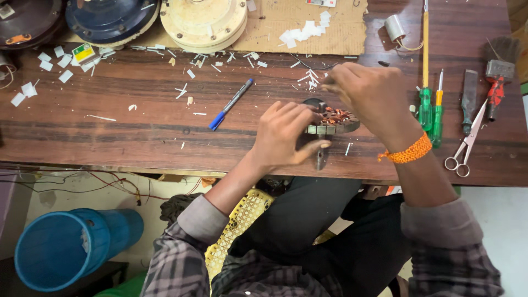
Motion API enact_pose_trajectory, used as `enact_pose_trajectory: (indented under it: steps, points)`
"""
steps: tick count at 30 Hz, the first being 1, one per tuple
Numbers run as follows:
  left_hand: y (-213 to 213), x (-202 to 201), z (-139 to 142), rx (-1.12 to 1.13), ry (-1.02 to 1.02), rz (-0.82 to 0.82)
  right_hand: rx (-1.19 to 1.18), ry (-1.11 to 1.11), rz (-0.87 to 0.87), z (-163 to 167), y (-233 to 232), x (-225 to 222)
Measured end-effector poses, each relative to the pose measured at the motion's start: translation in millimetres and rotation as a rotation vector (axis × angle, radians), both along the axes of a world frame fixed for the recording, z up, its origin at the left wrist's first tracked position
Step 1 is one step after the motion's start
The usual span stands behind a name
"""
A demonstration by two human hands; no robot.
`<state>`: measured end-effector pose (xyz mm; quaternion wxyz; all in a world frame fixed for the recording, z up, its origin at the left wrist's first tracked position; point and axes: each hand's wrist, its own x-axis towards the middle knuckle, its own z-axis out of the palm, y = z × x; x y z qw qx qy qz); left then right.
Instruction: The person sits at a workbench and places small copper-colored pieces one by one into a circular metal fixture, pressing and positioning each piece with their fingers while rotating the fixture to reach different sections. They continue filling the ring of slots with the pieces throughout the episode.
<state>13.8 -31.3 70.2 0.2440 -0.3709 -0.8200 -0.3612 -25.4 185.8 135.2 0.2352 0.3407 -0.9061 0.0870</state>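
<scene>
Copper-wound fan stator (pixel 333 122) sits on the wooden bench (pixel 137 126) between both hands. Left hand (pixel 286 135) curls closed around its near edge; right hand (pixel 368 93) pinches something unclear above it. Windings look partly laid. Screwdrivers (pixel 430 110) and scissors (pixel 466 144) lie right; a pen (pixel 231 103) left.

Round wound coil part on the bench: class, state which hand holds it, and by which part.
The left hand grips the round wound coil part by its left outer rim. The right hand hovers over its top; whether it grips cannot be told.
</scene>
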Motion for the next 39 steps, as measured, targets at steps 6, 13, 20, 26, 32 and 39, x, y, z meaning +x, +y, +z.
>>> enact_pose_trajectory:
  steps: [6,13,20,26,32,39]
  points:
    - [14.5,-29.7,6.1,0.219,-0.683,0.116,0.055,0.026,-0.022,0.5,-7.0,1.8]
    - [5.4,-69.8,-2.5,0.109,-0.742,-0.322,-0.080,-0.218,-0.127,12.4,-15.2,33.7]
    - [-13.0,-74.5,-1.0,0.088,-0.529,-0.477,-0.189,-0.243,-0.173,18.3,-30.9,79.5]
    - [-14.1,-69.8,12.1,-0.008,-0.320,-0.437,-0.245,-0.150,-0.170,-1.4,-42.9,103.1]
    - [-22.0,-62.7,17.7,-0.028,-0.460,-0.498,-0.348,-0.199,-0.254,-55.7,-41.4,116.9]
    - [-9.6,-31.1,25.9,0.178,-0.701,-0.349,-0.678,-0.290,-0.255,-101.1,-34.5,119.7]
